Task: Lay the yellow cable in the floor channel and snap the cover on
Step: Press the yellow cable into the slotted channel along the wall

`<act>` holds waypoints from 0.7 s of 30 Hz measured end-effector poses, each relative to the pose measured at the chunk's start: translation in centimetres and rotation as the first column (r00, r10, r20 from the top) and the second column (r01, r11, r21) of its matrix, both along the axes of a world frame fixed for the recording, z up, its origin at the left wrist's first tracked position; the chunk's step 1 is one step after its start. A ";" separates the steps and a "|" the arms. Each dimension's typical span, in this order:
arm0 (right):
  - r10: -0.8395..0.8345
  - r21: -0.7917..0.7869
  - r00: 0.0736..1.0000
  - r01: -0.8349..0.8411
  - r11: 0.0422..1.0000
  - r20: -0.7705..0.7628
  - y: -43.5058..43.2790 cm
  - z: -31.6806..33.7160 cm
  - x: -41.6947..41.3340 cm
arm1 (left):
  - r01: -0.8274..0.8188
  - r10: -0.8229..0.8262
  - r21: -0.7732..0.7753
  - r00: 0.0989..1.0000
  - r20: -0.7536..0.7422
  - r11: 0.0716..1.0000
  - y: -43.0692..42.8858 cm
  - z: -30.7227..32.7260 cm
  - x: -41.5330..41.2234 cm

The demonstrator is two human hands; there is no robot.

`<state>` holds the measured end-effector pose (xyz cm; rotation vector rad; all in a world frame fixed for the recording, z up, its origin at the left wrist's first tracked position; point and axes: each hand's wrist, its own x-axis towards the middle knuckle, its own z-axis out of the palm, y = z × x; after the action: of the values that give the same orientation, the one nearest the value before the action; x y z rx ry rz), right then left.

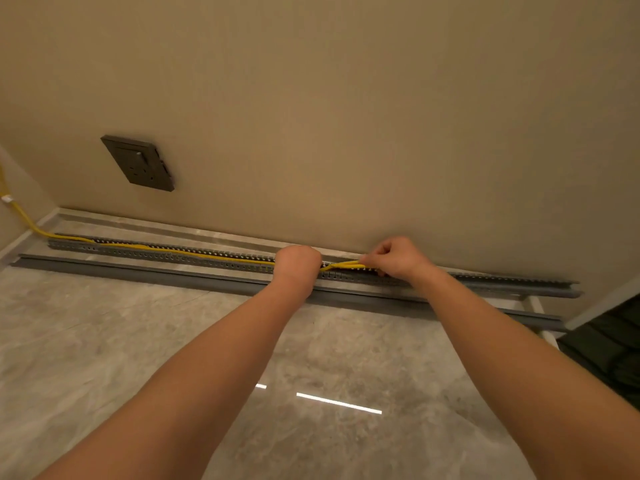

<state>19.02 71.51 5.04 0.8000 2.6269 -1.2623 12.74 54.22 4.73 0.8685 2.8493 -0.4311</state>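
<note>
A grey slotted floor channel [166,252] runs along the foot of the wall. The yellow cable [194,253] comes down the left wall and lies inside the channel up to my hands. My left hand [298,263] is closed over the channel, gripping the cable. My right hand [394,256] pinches a doubled stretch of the yellow cable just above the channel; two strands show between the hands. The grey cover [145,270] lies flat on the floor, parallel to the channel and in front of it.
A dark wall socket [140,164] sits on the beige wall above the channel's left part. Glossy stone floor [173,358] fills the foreground. A dark object [609,344] lies at the right edge beside a white corner trim.
</note>
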 end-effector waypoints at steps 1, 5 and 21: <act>0.006 -0.026 1.000 -0.007 1.000 -0.014 0.0 0.3 -0.3 | -0.001 0.001 0.000 1.000 -0.002 1.000 0.0 0.0 -0.1; 0.043 0.072 0.999 -0.040 0.997 -0.034 0.0 -0.1 -1.2 | 0.015 -0.015 0.001 1.000 -0.007 1.000 -0.2 -0.3 -0.4; 0.123 0.454 0.990 -0.141 0.880 0.069 -1.8 -0.9 -0.1 | 0.293 -0.301 0.344 0.953 -0.030 0.892 2.7 -2.3 1.0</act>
<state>18.96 69.73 4.15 0.6714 2.9280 -0.5845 13.76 56.89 2.44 1.3713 2.8182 0.0613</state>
